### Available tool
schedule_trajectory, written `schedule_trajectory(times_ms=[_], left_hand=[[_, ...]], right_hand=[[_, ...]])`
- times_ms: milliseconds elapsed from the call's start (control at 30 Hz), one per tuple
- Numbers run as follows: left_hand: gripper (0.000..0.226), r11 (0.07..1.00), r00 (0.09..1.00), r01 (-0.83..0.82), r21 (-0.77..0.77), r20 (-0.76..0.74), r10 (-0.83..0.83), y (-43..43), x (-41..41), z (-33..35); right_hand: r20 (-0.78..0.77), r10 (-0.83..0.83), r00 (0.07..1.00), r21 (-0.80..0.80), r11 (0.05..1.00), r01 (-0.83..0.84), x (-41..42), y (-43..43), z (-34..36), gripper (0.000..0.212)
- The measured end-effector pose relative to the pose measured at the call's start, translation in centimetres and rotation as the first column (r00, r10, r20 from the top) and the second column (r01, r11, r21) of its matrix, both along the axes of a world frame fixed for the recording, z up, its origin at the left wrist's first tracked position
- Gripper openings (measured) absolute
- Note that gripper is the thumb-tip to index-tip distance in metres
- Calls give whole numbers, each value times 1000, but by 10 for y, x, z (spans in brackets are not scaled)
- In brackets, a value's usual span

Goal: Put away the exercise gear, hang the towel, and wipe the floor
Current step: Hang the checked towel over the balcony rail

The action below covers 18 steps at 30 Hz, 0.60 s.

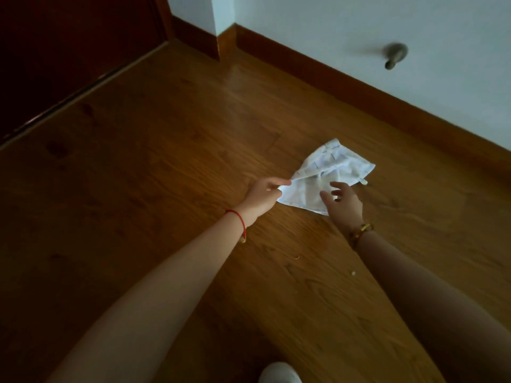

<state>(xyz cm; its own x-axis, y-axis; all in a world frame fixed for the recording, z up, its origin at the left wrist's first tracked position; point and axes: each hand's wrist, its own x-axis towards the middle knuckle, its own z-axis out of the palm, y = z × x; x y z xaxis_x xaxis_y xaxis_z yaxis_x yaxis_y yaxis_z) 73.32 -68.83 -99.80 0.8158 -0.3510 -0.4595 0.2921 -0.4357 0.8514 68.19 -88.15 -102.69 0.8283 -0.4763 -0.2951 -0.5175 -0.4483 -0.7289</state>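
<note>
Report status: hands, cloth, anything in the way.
Left hand pinches cloth corner. Right hand open at its near edge. Cloth on floor. Small specks nearer the person.

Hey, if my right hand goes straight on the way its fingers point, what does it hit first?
Most likely the white cloth on the floor: the right hand is open at its near edge, fingers aimed across it. Whether they already touch is unclear.

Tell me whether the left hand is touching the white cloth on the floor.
Touching. The head view shows the left hand pinching one corner of the cloth between thumb and fingers; no gap shows there.
</note>
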Motion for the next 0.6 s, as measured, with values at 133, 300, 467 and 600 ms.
schedule_trajectory(times_ms=[133,300,467,600], left_hand=[[46,993,997,31,118,-74,-23,-15,16,-23],[50,970,991,84,228,-122,-58,-26,27,-25],[46,981,992,63,185,-115,-42,-28,37,-14],[47,991,997,16,135,-80,-5,-17,46,13]], right_hand=[[-119,142,983,-149,976,-159,-3,-9,-26,45],[-213,224,951,-256,927,-276,2,-12,-35,47],[-133,121,984,-303,940,-157,20,-16,-22,15],[-52,41,998,-261,964,-53,32,-16,20,11]])
